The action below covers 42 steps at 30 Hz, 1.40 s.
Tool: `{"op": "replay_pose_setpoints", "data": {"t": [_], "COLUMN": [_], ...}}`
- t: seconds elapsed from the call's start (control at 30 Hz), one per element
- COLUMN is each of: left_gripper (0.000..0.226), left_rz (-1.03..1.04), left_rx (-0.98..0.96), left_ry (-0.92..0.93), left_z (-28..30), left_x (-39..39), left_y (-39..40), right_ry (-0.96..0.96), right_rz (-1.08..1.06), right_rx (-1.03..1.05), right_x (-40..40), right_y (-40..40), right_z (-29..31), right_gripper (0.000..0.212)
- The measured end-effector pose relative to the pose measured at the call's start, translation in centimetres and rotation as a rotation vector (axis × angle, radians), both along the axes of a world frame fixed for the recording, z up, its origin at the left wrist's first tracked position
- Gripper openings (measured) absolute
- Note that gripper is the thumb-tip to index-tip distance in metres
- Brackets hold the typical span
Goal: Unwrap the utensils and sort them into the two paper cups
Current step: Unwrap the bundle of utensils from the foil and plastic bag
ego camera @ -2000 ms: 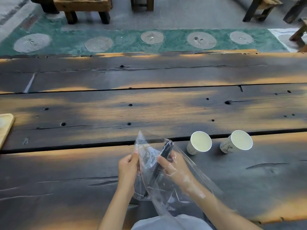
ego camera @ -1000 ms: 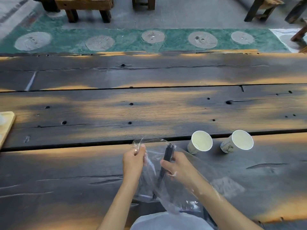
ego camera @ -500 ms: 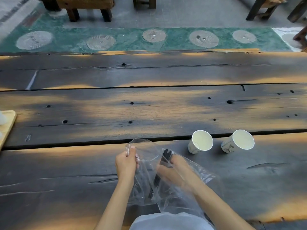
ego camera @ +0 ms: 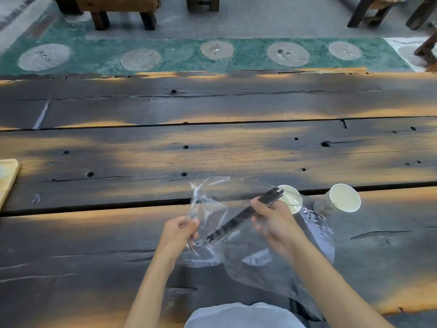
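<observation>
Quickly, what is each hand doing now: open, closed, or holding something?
Left hand: closed, pinching the clear plastic bag.
Right hand: closed on the black utensils.

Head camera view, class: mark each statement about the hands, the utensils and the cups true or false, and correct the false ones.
1. The right hand grips a bundle of dark utensils. True.
2. The left hand rests flat on the table. False: it pinches the clear plastic wrap.
3. Two paper cups stand on the table. True.
4. Both cups already hold utensils. False: the right cup looks empty; the bundle's end lies over the left cup's rim, in the hand's grip.
5. The wrap is opaque white. False: it is transparent.
</observation>
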State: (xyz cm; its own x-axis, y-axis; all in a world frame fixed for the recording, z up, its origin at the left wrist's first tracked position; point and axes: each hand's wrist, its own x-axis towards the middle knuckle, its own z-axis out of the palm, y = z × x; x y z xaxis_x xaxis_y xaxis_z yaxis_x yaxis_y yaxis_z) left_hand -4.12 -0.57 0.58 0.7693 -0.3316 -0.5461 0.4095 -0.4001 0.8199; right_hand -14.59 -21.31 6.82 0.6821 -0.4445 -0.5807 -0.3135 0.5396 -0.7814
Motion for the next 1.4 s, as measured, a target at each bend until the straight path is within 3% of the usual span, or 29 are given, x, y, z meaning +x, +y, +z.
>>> {"op": "replay_pose_setpoints", "data": {"t": [0.13, 0.2, 0.5, 0.63, 0.77, 0.9, 1.07, 1.4], "left_gripper": [0.033, 0.037, 0.038, 0.03, 0.017, 0.014, 0.015, 0.035], "left_rz": [0.173, 0.207, 0.347, 0.524, 0.657, 0.751, 0.802, 0.763], "left_rx": [0.068, 0.079, 0.159, 0.177, 0.17, 0.163, 0.116, 0.155], "left_ry": [-0.095, -0.114, -0.033, 0.066, 0.132, 0.191, 0.239, 0.251], "left_z": [-0.1, -0.2, -3.8, -5.6, -6.5, -7.8, -8.7, -8.6], "left_x": [1.0, 1.2, 0.6, -0.1, -0.4, -0.6, -0.6, 0.0], "left_y": [0.6, 1.1, 3.2, 4.9, 5.8, 5.9, 5.2, 4.9], "right_ry": [0.013, -0.002, -0.001, -0.056, -0.162, -0.062, 0.269, 0.601], "right_rz": [-0.035, -0.068, -0.125, -0.315, -0.482, -0.158, 0.349, 0.611], "right_rx": [0.018, 0.021, -0.01, -0.021, 0.129, 0.148, -0.084, -0.481], "right_x": [-0.2, -0.2, 0.4, 1.5, 1.9, 2.0, 2.7, 5.7], "right_y": [-1.0, -1.6, -2.8, -3.5, -5.0, -4.7, -2.4, -2.1], "right_z": [0.2, 0.1, -2.2, -2.0, -2.0, -3.1, -6.9, -14.9], "right_gripper": [0.003, 0.011, 0.007, 0.016, 0.029, 0.015, 0.016, 0.013]}}
